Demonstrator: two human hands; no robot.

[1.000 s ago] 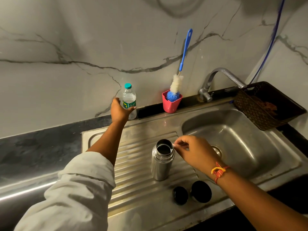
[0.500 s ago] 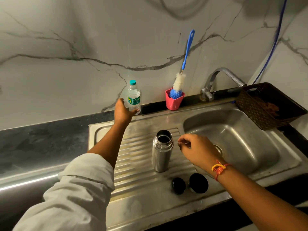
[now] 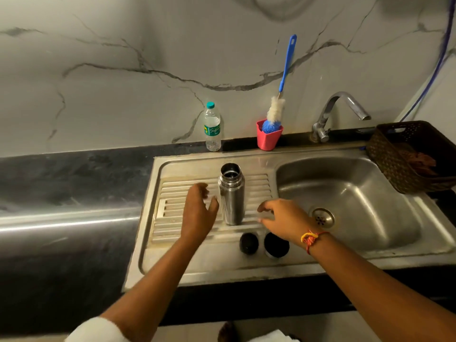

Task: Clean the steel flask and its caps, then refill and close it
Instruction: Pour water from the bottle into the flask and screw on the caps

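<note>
We see the unpainted cylindrical steel flask [image 3: 231, 193] standing upright on the ribbed steel drainboard [image 3: 172, 218], its mouth open and dark inside. It stands between the two hands, and neither holds it. The left hand [image 3: 197, 213] hovers just left of the flask's body, fingers loosely spread and thumb pointing at the metal. Blur keeps us from telling whether the thumb touches. The right hand [image 3: 283, 220] is low on the flask's right, fingers spread wide towards its base with a gap between, and it grips nothing. A red and yellow thread [image 3: 312, 239] is tied round that wrist.

Two round black caps lie on the flat steel in front of the flask: the smaller cap [image 3: 248, 243] and the larger cap [image 3: 276, 245], the latter partly covered by the right wrist.

At the marble wall stands a clear plastic water bottle [image 3: 212, 127] with a teal lid. Its green label carries a script word beginning "Sig", and the rest curves out of sight. Beside it a pink cup [image 3: 269, 138] holds a blue-handled bottle brush [image 3: 287, 62].

The fingertips of both hands are smeared. The brown woven basket [image 3: 407, 154] is cut off at the right edge, and we cannot make out its contents.
</note>
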